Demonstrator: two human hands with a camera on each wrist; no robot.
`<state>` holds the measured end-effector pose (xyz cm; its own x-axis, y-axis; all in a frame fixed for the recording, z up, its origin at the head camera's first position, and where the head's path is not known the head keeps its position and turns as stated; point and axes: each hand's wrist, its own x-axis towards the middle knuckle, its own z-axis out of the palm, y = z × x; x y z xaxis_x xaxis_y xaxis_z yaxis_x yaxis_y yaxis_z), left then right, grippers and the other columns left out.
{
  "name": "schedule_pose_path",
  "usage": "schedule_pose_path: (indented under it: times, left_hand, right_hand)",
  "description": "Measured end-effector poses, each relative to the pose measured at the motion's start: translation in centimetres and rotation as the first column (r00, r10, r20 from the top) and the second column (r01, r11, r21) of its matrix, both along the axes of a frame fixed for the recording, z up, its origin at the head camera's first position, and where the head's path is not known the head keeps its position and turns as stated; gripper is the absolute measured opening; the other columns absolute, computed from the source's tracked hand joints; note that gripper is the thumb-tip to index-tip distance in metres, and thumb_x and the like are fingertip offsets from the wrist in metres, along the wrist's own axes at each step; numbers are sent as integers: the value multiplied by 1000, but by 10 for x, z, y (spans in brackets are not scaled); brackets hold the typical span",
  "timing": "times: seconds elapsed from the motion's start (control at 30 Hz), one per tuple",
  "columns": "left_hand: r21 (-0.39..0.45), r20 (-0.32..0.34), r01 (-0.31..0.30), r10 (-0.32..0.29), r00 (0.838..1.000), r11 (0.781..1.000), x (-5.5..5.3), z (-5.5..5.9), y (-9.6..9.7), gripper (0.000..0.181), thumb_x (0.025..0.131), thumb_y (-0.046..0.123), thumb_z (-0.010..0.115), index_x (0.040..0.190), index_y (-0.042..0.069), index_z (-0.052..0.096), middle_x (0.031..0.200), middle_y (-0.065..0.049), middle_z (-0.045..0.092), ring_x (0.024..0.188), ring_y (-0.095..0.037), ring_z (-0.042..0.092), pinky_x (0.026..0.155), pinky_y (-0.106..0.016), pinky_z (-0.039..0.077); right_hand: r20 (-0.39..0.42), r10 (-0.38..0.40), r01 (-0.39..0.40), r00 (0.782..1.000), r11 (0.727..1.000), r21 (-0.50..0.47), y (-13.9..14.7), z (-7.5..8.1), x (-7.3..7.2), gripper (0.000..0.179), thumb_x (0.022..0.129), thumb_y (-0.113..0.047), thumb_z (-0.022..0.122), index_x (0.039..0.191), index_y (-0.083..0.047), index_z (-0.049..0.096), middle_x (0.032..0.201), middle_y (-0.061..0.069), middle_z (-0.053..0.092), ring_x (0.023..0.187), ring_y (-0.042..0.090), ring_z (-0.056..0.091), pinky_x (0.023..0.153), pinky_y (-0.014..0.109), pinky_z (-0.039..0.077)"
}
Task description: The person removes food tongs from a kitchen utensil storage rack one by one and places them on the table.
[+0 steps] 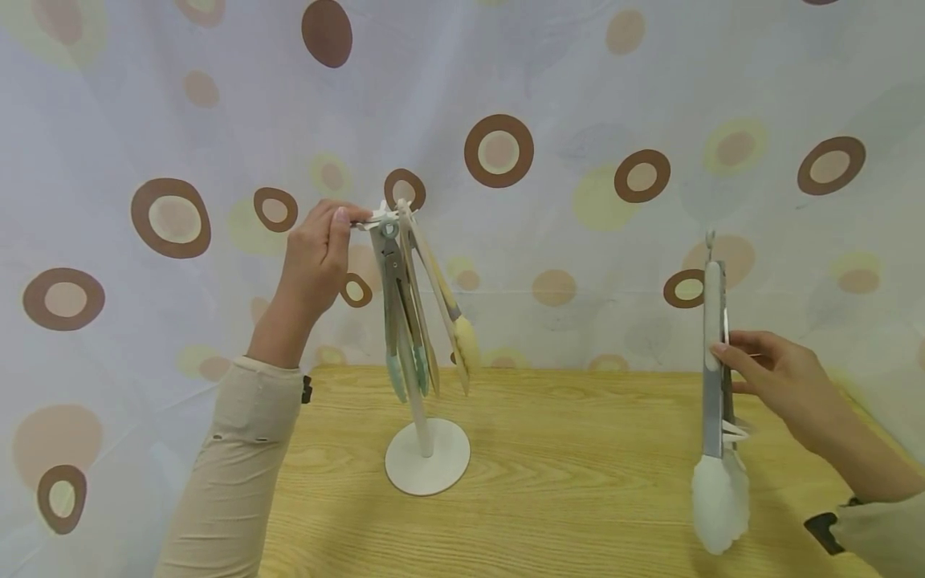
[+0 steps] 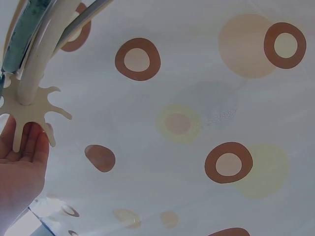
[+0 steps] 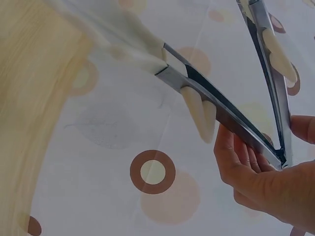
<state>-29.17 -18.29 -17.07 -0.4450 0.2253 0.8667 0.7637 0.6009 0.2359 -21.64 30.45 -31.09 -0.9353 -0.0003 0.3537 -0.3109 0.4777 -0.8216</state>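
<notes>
My left hand pinches the edge of the hooked top of a white utensil stand. The left wrist view shows that hooked disc with curved prongs, and the fingers curled at its edge. From the stand hang teal-tipped tongs and tongs with a yellow head. On the right, my right hand holds metal tongs with white scalloped heads, heads down, above the table. In the right wrist view the tongs' metal arms spread apart from the hinge, with fingers and thumb around the hinge end.
The stand's round white base rests on a wood-grain table. Behind it hangs a pale curtain patterned with brown and yellow circles.
</notes>
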Motion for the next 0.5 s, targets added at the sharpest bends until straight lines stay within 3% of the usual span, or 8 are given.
schedule_pose_path:
  times: [0.3, 0.37, 0.5]
  left_hand:
    - [1, 1, 15, -15, 1000, 1000, 0, 0, 0, 35, 101, 6, 35, 105, -8, 67, 103, -21, 62, 98, -31, 57, 84, -41, 43]
    - [1, 1, 15, -15, 1000, 1000, -1, 0, 0, 35, 101, 6, 35, 105, -8, 67, 103, -21, 62, 97, -31, 57, 84, -41, 43]
    - [-1, -4, 16, -16, 1000, 1000, -1, 0, -1, 35, 101, 6, 35, 104, -8, 67, 103, -21, 62, 98, -31, 57, 84, -41, 43]
  right_hand:
    - [53, -8, 3, 999, 996, 90, 9, -2, 0, 55, 101, -22, 49, 133, 21, 34, 95, -19, 54, 81, -8, 57, 65, 23, 55]
    - [69, -22, 14, 997, 994, 110, 10, -2, 0, 56, 101, -23, 49, 132, 21, 35, 96, -14, 54, 79, -7, 57, 65, 23, 54]
    - [83, -60, 46, 995, 986, 160, 12, -4, 0, 58, 101, -26, 49, 132, 20, 36, 104, 10, 57, 77, -8, 56, 63, 23, 54]
